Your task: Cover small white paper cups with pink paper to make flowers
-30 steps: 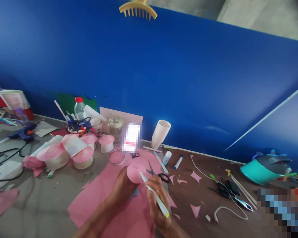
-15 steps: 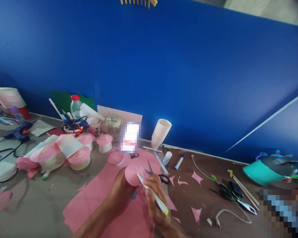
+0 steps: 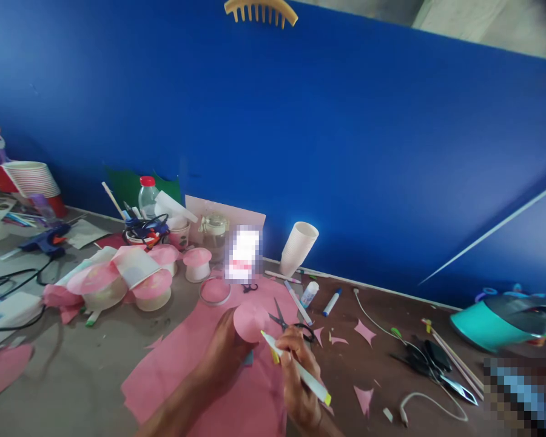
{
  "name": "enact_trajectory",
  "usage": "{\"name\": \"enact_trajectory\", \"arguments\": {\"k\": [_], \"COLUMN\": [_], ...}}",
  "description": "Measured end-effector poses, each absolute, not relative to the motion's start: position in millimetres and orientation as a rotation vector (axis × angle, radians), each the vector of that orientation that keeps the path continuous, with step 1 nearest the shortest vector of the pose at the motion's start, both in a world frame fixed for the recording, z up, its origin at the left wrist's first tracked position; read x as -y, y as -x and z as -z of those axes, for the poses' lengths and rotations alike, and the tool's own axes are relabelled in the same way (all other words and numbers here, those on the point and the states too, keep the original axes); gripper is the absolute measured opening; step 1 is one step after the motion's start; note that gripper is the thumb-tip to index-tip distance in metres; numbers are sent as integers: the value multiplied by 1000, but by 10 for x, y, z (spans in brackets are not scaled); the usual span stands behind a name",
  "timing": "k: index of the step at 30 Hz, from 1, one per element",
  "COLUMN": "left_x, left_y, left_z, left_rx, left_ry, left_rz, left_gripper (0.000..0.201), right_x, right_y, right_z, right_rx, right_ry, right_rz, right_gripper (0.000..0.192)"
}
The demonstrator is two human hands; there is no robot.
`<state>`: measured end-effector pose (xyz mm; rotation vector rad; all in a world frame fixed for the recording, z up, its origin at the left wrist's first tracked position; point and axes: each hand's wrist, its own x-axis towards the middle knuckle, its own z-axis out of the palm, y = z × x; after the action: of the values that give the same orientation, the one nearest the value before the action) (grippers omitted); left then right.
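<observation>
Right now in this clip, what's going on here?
A person's left hand holds up a pink paper disc; the right hand grips a white marker, its yellow tip at the disc's lower right edge, contact unclear. A large pink paper sheet lies underneath. Open black-handled scissors rest just beyond the right hand, and pink offcuts lie scattered on the table.

Before me: a paper sheet (image 3: 250, 394) is lying; above it my left hand (image 3: 231, 344) is holding a paper disc (image 3: 251, 320), my right hand (image 3: 296, 389), marker (image 3: 316, 383) inside, sitting to its right. Behind the right hand: scissors (image 3: 282, 320) are lying. Far: a jar (image 3: 213, 233) is standing left of a cup stack (image 3: 298, 250). Left: cups (image 3: 139, 267) are clustering, a glue gun (image 3: 45, 240) lying farther left. Right: paper scraps (image 3: 364, 332) are lying.
</observation>
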<state>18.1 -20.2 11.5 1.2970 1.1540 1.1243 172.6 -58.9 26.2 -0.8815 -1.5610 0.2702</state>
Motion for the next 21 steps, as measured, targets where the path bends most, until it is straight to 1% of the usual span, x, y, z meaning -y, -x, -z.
{"name": "enact_trajectory", "arguments": {"k": [4, 9, 14, 21], "left_x": [177, 187, 195, 195], "left_y": [-168, -153, -147, -147], "left_z": [-93, -96, -57, -52], "left_rx": [-1137, -1155, -1192, -1204], "left_ry": [-1397, -1470, -1447, -1483], "left_rz": [-1164, -1156, -1145, -1132], "left_gripper": [25, 23, 31, 28], "right_x": [599, 551, 489, 449], "right_y": [-1697, -1653, -1636, -1613], "right_z": [-289, -283, -235, -215], "right_rx": [1591, 1589, 1587, 1607], "right_ry": [857, 829, 833, 856], "right_rz": [-289, -182, -164, -160], "right_gripper": [19, 14, 11, 16]}}
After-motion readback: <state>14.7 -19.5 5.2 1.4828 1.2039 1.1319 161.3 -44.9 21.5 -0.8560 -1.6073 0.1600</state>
